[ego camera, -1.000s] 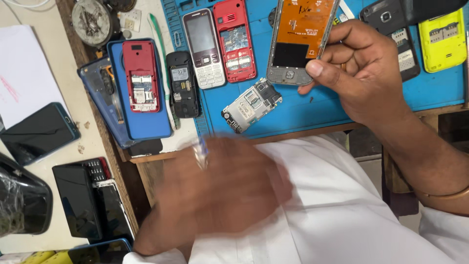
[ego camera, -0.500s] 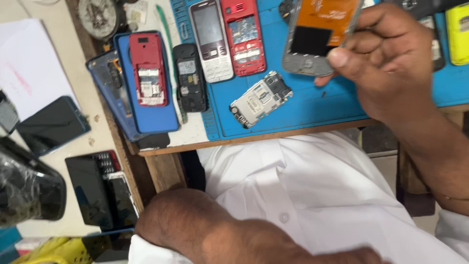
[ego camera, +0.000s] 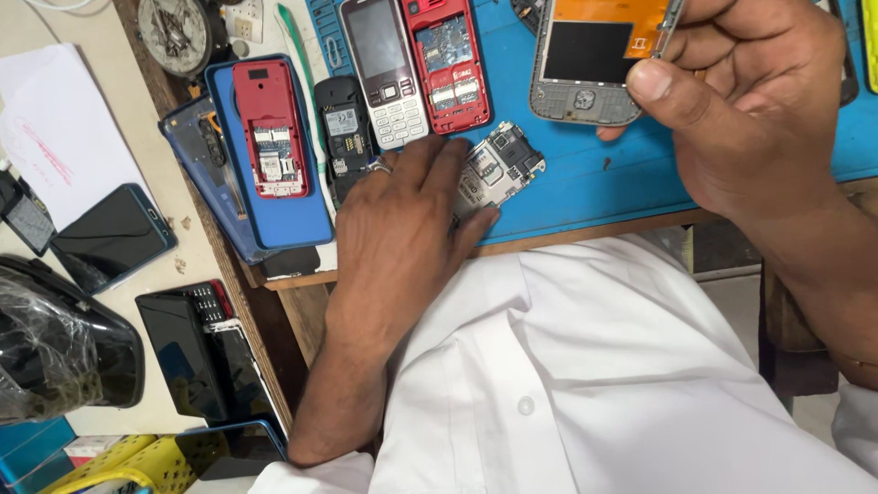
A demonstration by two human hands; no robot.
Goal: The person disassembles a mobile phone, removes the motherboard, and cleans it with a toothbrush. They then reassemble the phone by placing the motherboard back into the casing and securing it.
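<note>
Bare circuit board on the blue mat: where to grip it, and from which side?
Grip the circuit board by its two long edges, thumb on one, fingers on the other, coming from its free upper-right end. It lies flat and slanted on the blue mat, and the left hand already covers its lower-left end. Its top is crowded with components, so edges are probably safer than pressing the face.

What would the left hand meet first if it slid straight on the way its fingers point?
The left hand lies flat with its fingers aimed up the bench, already touching the bare circuit board. Straight on, the fingertips would probably reach the silver keypad phone or the opened red phone first.
</note>
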